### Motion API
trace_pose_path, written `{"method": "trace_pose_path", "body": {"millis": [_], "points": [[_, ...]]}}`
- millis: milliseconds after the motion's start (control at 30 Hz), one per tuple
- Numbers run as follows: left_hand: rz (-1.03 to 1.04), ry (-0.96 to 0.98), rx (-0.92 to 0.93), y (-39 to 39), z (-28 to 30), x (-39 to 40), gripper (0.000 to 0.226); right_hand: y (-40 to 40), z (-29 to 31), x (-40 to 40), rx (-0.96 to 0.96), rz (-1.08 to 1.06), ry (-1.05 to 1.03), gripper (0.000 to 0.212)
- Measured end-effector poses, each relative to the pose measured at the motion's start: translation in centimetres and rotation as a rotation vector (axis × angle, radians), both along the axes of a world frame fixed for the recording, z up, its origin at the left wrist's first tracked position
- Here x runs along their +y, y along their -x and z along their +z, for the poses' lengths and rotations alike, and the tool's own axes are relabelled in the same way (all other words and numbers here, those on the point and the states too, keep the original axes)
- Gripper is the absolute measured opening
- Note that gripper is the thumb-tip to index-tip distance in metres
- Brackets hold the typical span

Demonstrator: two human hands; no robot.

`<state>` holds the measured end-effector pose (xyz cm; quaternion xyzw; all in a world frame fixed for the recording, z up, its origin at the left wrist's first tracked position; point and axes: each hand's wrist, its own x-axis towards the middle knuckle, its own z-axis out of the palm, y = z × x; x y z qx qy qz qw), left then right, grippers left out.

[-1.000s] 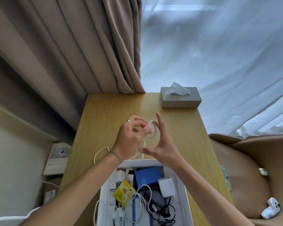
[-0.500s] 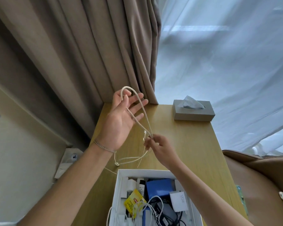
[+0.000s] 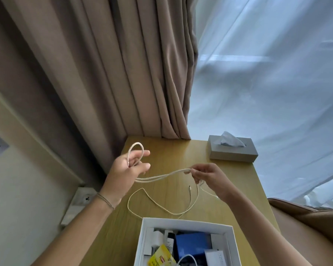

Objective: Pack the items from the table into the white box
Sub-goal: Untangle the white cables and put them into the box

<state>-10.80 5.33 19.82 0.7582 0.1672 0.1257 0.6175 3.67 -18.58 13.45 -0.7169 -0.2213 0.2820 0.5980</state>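
Cable (image 3: 161, 176) between hands, tissue box (image 3: 232, 151) beyond.

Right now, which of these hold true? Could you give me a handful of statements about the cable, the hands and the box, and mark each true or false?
1. Both hands hold the white cable. True.
2. The left hand has a loop of it round its fingers. True.
3. The white box is empty. False: it already holds a blue box, a yellow packet and other things.
4. The tissue box sits inside the white box. False: it stands on the table, at the far right corner.
5. The right hand pinches the strands. True.
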Motion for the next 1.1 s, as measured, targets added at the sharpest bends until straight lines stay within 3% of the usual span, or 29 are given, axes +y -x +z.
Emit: {"method": "trace_pose_path", "body": {"millis": [133,300,400,500,633,700,800,867,967,1100], "points": [[-0.027,-0.164,0.090,0.3,-1.5,-1.6,0.027,1.0,2.1,2.0,-0.033,0.023,-0.102,0.027],[-0.192,-0.118,0.165,0.0,-1.6,-3.8,0.052,3.7,3.8,4.6,-0.120,0.093,-0.170,0.046],[-0.276,-0.041,0.052,0.0,-1.4,-4.5,0.050,4.5,4.4,5.0,-0.146,0.057,-0.204,0.044],[-0.181,-0.015,-0.069,0.3,-1.2,-4.6,0.047,4.6,4.7,4.6,-0.165,0.047,-0.186,0.029],[-0.005,0.202,-0.173,0.2,-1.5,-4.3,0.040,5.2,3.9,3.5,-0.093,0.069,-0.205,0.038],[0.018,0.483,-0.216,-0.2,-1.4,-3.8,0.040,5.7,2.9,2.9,-0.067,0.062,-0.176,0.030],[-0.130,0.977,-0.232,-0.2,-1.2,-2.8,0.045,6.7,1.2,2.2,-0.031,0.092,-0.083,0.030],[-0.161,1.160,-0.235,0.0,-1.4,-2.6,0.047,7.6,0.3,1.7,-0.050,0.124,0.013,0.031],[-0.105,1.199,-0.219,0.2,-1.9,-2.5,0.045,8.3,-0.6,0.6,-0.179,0.140,0.163,0.025],[-0.028,1.003,-0.113,0.8,-2.8,-2.7,0.045,8.4,-0.8,-1.8,-0.305,0.121,0.399,0.015]]}}
